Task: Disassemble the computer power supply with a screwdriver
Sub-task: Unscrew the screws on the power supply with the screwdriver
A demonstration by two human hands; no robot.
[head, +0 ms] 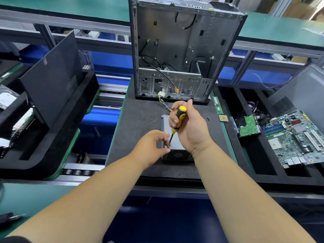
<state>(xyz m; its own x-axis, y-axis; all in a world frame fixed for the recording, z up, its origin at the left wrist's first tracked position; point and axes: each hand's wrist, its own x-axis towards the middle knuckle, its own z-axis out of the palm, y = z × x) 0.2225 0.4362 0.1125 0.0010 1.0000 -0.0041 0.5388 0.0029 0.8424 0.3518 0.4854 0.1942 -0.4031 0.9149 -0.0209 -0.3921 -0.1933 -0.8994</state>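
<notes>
A grey metal power supply [176, 143] lies on the black mat [140, 120], its perforated fan side facing me. My right hand [189, 125] grips a yellow and black screwdriver [178, 118], held upright with its tip on the supply's top near the front left corner. My left hand [154, 142] rests at that corner, thumb and forefinger pinching around the screwdriver's tip. Coloured wires [164, 104] run from the supply's far end toward the case.
An empty computer case [184, 50] stands open behind the supply. Right of the mat lie memory sticks [217, 106], a CPU chip [223, 118], a hard drive [248, 127] and a motherboard [298, 139]. A black side panel [52, 76] leans in the left tray. A small screw [208, 118] lies on the mat.
</notes>
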